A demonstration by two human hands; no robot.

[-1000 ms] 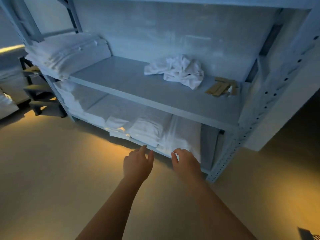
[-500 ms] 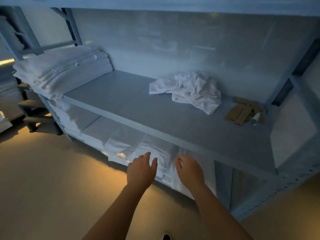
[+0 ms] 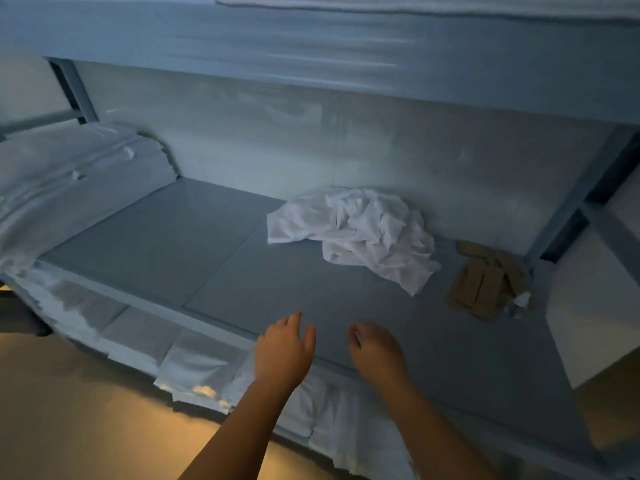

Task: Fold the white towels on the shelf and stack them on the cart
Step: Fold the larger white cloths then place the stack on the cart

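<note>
A crumpled white towel (image 3: pixel 360 233) lies toward the back of the grey middle shelf (image 3: pixel 194 244). My left hand (image 3: pixel 284 351) and my right hand (image 3: pixel 377 355) hover side by side over the shelf's front edge, well short of the towel. Both hold nothing; the left hand's fingers are relaxed, and the right hand's fingers are loosely curled. No cart is in view.
A stack of folded white linen (image 3: pixel 69 181) fills the shelf's left end. Brown flat pieces (image 3: pixel 485 282) and a small white object lie at the right. More folded linen (image 3: pixel 214 368) sits on the lower shelf. An upper shelf (image 3: pixel 311 39) hangs close overhead.
The view has moved closer to the shelf and risen. Both hands have lifted from in front of the lower shelf to above the middle shelf's front edge.
</note>
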